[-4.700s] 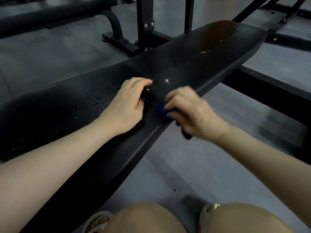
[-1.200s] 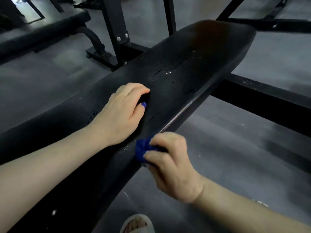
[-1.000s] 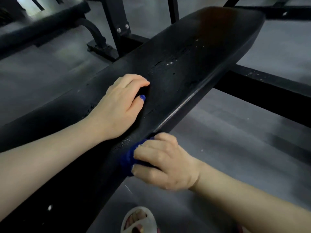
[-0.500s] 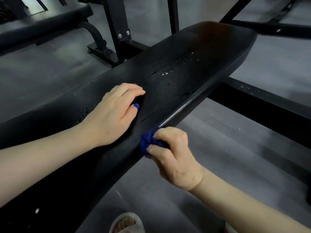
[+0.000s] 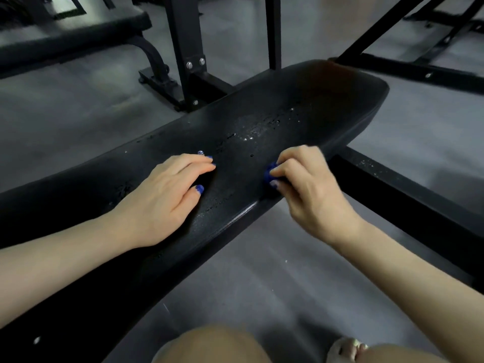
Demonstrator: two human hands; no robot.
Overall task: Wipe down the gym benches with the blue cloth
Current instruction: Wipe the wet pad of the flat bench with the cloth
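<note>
A long black padded gym bench (image 5: pixel 301 111) runs diagonally from lower left to upper right, with small wet droplets shining on its top. My left hand (image 5: pixel 162 203) lies flat on the pad, fingers spread, holding nothing. My right hand (image 5: pixel 306 189) is at the bench's near edge, fingers closed around a bunched blue cloth (image 5: pixel 269 174). Only a small wad of the cloth shows past my fingertips, pressed against the pad's top near the edge.
A black steel frame beam (image 5: pixel 408 205) runs under the bench to the right. Upright posts (image 5: pixel 186 48) stand behind the bench. A second black bench (image 5: pixel 68 40) sits at the upper left. Grey floor lies around, and my knees (image 5: pixel 209 347) are at the bottom.
My right hand has carried the blue cloth from the bench's side edge, lower down, up and right onto the pad's top near the edge. My left hand has stayed flat on the pad.
</note>
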